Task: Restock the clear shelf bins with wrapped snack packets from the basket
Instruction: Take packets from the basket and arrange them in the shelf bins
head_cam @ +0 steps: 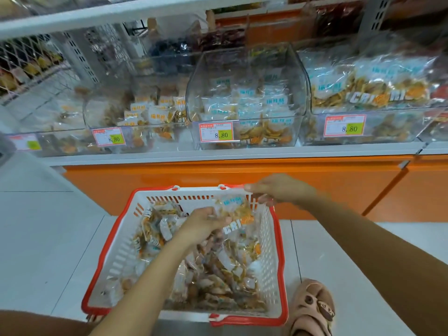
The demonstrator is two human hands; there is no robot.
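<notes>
three clear shelf bins stand side by side on the white shelf [218,155] above an orange cabinet front [218,175]: the left bin [97,112] holds a low heap of wrapped packets with orange print, the middle bin [247,69] is roughly half full of packets with blue print, and the right bin [315,132] is piled high with the same blue-printed packets. each carries a price tag reading 8.80 on its front, the middle one's tag [215,132] being the sharpest. below, on the tiled floor [48,226], sits a white basket with a red rim [269,243], its bottom covered by a loose jumble of small wrapped snack packets [218,270]. one larger clear packet [236,210] of golden crisps is lifted over the far end of the basket, standing roughly upright with its long axis vertical, blue print at the top and pale lettering near the bottom. the left hand [206,223] has its grip closed on the packet's lower left edge. the right hand [274,190] hovers at the far right corner of the basket, fingers curled just beside the packet's top corner; whether they actually pinch it cannot be told through the blur. a tan slipper [312,306] rests on the floor to the right of the basket.
</notes>
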